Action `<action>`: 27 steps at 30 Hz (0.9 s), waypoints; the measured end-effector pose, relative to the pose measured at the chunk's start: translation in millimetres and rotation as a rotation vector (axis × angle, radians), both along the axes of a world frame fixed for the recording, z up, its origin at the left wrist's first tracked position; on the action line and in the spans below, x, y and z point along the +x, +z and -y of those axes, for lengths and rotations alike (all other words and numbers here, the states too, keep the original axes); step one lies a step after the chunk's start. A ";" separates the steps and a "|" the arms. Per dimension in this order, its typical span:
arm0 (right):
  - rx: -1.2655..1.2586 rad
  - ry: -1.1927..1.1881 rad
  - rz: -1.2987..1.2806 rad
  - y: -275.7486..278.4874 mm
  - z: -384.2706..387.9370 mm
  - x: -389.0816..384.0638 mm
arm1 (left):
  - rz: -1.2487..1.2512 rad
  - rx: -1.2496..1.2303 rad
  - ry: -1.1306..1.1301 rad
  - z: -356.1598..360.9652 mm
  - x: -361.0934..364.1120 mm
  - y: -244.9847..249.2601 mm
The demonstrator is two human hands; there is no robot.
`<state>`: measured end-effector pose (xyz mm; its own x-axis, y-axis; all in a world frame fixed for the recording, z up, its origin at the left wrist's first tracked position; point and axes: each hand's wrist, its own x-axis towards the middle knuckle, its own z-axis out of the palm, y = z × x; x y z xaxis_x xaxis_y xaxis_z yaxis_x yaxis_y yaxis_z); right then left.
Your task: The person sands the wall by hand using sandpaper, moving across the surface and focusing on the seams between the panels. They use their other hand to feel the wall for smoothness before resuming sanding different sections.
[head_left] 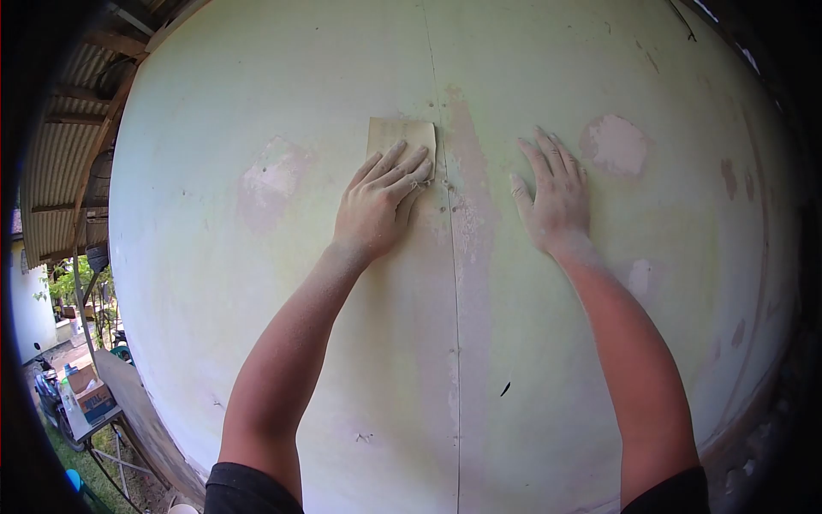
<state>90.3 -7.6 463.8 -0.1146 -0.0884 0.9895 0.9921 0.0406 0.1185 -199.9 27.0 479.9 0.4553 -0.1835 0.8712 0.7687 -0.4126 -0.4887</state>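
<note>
A pale green wall panel (pixel 360 343) fills most of the view, with a thin vertical seam down its middle. Just left of the seam, my left hand (pixel 377 201) presses a tan sheet of sandpaper (pixel 402 131) against the panel; the fingers lie over its lower part. My right hand (pixel 555 188) rests on the panel right of the seam, fingers spread and nothing in it. Both hands are dusty. Whitish patches show at the left (pixel 272 176) and at the right (pixel 618 144) of the hands.
Corrugated sheeting (pixel 53 163) and wooden beams stand at the upper left. At the lower left are a small table (pixel 90 424) with a cardboard box (pixel 88 392) on it, a motorbike and plants. A dark mark (pixel 505 389) is low on the panel.
</note>
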 end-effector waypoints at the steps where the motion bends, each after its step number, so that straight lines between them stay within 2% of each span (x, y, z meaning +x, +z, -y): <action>1: 0.002 0.002 0.005 -1.0 0.0 -0.8 | -0.010 0.013 -0.026 -3.1 2.3 13.4; 4: 0.010 -0.011 0.001 -1.0 -1.1 -0.6 | -0.022 0.016 -0.078 -5.0 14.0 62.5; 8: -0.005 0.013 -0.005 -4.3 0.5 -0.1 | 0.005 0.017 -0.121 -10.9 18.2 65.9; 12: 0.019 0.010 0.008 -1.5 -3.6 2.9 | -0.036 -0.027 -0.068 -1.8 -2.0 5.2; 15: 0.023 0.003 0.007 -0.9 -4.7 2.5 | -0.042 -0.035 -0.044 1.9 -13.1 -17.8; 24: 0.002 -0.020 -0.020 -2.4 -1.1 -1.9 | -0.015 0.015 -0.058 -8.0 11.9 68.6; 27: -0.003 -0.016 -0.031 -5.9 1.0 -0.8 | -0.003 -0.006 -0.099 -10.6 15.9 56.9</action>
<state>89.4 -8.6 457.9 -0.0848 -0.0842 0.9928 0.9959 0.0245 0.0871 -184.0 37.6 536.8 0.4375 -0.2227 0.8712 0.7224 -0.4898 -0.4880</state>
